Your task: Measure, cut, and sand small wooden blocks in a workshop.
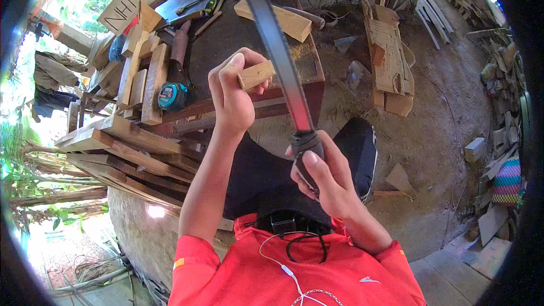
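My left hand (232,93) grips a short pale wooden block (255,76) over the front part of a dark worktable (314,73). My right hand (320,175) is wrapped round the dark handle of a long flat-bladed tool (283,73), held low over my lap. The blade slants up and away, passing just by the right end of the block; whether they touch I cannot tell. Behind my left hand on the table are a teal tape measure (173,96) and a red-brown cylindrical tool (180,45). A longer wooden block (289,22) lies beyond the blade.
Boards (130,147) are stacked at lower left, with more offcuts (153,85) and a yellow-black screwdriver (212,3) on the table. A lettered board (130,0) stands at back left. A rough plank (388,62) lies at right, scraps (402,181) on the floor. Dark cloth (56,73) hangs far left.
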Demonstrator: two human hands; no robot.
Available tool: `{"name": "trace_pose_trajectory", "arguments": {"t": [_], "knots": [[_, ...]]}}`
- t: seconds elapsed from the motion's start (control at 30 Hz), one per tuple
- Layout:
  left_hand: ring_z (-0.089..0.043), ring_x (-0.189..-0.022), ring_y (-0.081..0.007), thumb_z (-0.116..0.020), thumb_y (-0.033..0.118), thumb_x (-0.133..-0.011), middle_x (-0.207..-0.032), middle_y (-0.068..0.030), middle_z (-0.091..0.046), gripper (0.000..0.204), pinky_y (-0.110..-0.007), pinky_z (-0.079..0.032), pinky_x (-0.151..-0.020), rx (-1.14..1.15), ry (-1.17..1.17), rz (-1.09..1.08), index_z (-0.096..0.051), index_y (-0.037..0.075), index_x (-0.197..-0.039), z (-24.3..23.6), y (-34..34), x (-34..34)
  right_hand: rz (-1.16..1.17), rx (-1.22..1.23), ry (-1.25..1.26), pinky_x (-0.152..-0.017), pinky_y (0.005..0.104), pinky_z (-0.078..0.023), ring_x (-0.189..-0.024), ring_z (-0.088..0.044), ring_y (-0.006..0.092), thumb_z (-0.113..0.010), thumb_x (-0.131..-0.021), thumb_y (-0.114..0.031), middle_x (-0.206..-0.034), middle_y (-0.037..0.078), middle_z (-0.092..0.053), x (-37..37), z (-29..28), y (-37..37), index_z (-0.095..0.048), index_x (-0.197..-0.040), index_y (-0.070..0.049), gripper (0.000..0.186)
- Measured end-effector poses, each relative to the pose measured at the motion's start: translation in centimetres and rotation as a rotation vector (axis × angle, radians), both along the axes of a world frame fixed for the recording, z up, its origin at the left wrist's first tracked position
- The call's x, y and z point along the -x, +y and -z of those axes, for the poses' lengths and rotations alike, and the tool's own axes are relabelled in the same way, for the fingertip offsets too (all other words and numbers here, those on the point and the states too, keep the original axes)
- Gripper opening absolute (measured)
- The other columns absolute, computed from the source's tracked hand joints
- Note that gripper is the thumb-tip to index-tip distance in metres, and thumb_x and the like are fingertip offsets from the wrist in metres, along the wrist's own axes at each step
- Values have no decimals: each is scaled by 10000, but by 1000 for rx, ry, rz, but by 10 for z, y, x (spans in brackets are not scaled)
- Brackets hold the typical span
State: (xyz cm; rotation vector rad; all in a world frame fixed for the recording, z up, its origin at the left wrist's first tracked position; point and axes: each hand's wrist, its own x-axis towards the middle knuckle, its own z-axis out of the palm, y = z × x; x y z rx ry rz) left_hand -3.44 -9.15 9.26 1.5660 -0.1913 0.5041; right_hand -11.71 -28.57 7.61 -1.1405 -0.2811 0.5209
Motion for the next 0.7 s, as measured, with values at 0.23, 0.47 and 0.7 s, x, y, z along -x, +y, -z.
{"name": "trace_pose_trajectory", "arguments": {"t": [0.23, 0.47, 0.7], "knots": [[-515, -575, -107, -327, 305, -994, -658, -59, -582, 492, -248, -403, -538, -182, -111, -108, -605, -29, -764, -5, -4, 5, -21, 9, 35, -444, 200, -301, -501, -420, 43, -471, -1040, -416, -718, 23, -529, 3, -4, 8, -509, -1154, -31, 403], [-510, -552, -126, -342, 282, -976, -647, -73, -581, 468, -274, -388, -530, -219, -144, -99, -574, -38, -725, 0, -1, 6, -77, -44, 83, -465, 196, -308, -536, -417, 34, -463, -1051, -391, -736, -7, -510, 3, -10, 7, -511, -1151, -49, 359], [-626, -792, -244, -540, 75, -915, -877, -99, -668, 161, -345, -475, -773, -715, -579, -213, -511, 6, -1059, 19, 13, 3, -175, -172, 165, -443, 204, -278, -501, -376, 37, -429, -1070, -368, -708, -9, -490, 0, -11, 8, -504, -1145, -73, 313]]}}
